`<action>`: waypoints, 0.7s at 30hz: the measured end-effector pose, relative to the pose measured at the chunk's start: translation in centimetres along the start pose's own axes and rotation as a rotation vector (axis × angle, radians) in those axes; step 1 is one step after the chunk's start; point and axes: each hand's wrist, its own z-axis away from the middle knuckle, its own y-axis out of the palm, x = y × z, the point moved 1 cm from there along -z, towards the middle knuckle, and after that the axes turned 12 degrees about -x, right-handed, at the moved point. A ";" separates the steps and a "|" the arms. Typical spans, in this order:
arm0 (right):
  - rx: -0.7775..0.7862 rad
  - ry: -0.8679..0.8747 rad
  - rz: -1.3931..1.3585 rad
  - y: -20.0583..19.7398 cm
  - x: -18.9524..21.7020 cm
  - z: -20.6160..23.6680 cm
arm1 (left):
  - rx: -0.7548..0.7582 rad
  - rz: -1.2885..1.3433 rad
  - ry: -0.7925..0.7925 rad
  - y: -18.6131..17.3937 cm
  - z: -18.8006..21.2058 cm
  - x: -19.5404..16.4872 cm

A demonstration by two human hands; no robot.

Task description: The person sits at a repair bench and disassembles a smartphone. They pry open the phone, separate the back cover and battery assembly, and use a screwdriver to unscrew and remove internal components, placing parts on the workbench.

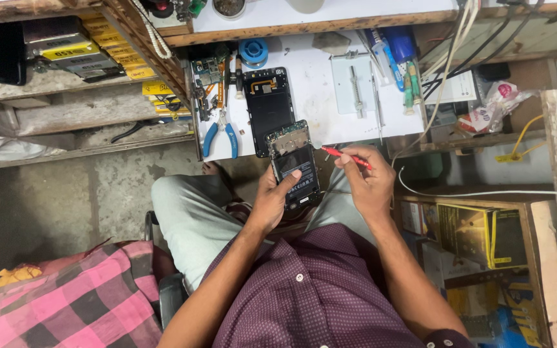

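Note:
My left hand (271, 201) grips an opened phone (294, 164) with its back removed, so the black battery and the circuit board at its top show. The phone is held above my lap, at the near edge of the white worktop (314, 96). My right hand (369, 183) holds a thin red tool (345, 156), whose tip points left toward the upper right side of the phone. On the worktop just beyond lies a detached black phone panel (267, 106) with an orange flex strip.
Blue-handled pliers (221, 136), a blue tape roll (253, 50), a metal holder plate (354, 84) and pens lie on the worktop. Yellow boxes (120, 48) fill the left shelf. Cables (449, 58) hang at right above a box of packets (478, 235). Pink checked cloth (78, 299) lies at lower left.

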 end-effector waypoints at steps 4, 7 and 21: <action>0.000 0.014 0.020 0.0 0.1 -0.1 | 0.005 -0.023 0.016 0.0 0.0 0.1; 0.009 0.014 0.037 0.0 0.2 -0.1 | -0.005 -0.016 0.010 0.1 0.1 0.1; 0.019 -0.010 0.036 0.0 0.5 0.0 | -0.012 -0.004 0.012 -0.1 0.1 0.3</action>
